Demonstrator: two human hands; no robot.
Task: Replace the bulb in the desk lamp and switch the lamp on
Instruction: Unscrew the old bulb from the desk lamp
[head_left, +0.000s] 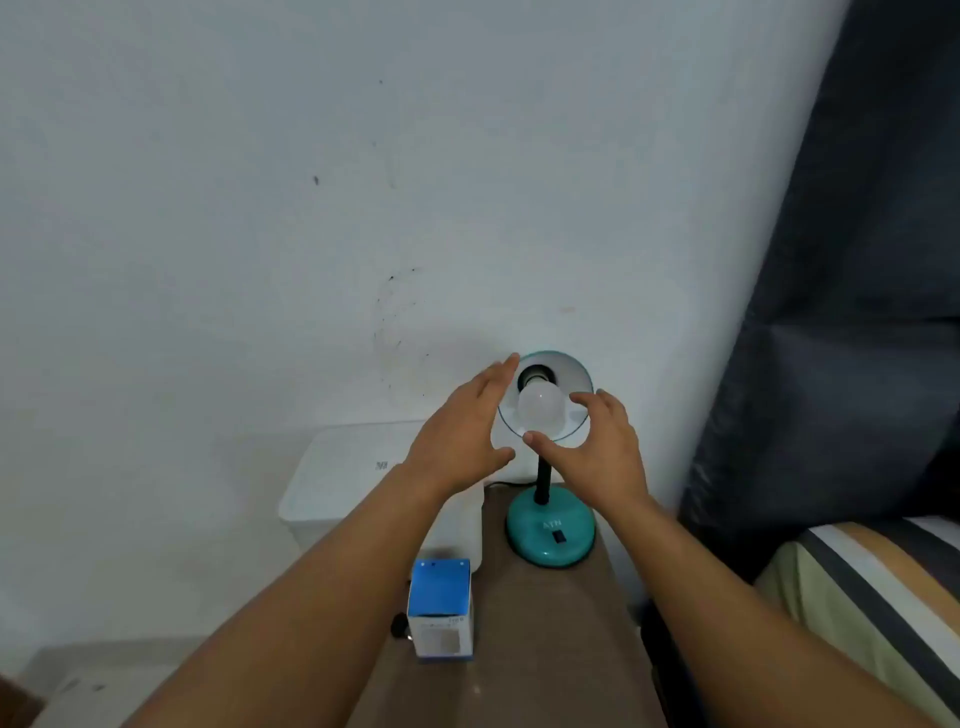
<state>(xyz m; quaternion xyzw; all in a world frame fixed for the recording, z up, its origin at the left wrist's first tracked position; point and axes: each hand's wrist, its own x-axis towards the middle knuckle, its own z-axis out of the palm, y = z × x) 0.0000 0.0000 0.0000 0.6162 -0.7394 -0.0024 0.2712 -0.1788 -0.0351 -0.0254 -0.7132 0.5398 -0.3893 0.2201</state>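
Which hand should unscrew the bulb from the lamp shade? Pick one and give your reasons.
Right, probably. The right hand has thumb and fingers spread in front of the bulb, ready to close round it. The left hand lies flat beside the rim of the lamp shade, better placed to steady it.

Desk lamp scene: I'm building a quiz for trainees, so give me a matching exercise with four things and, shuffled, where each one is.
Things:
1. bulb
2. bulb box
3. switch
4. left hand

Places:
A. on the lamp's teal base
B. in the socket inside the shade
C. beside the left rim of the shade, fingers straight
D. standing at the table's left edge, nearer the camera than the lamp

Pairs: 1-B, 2-D, 3-A, 4-C
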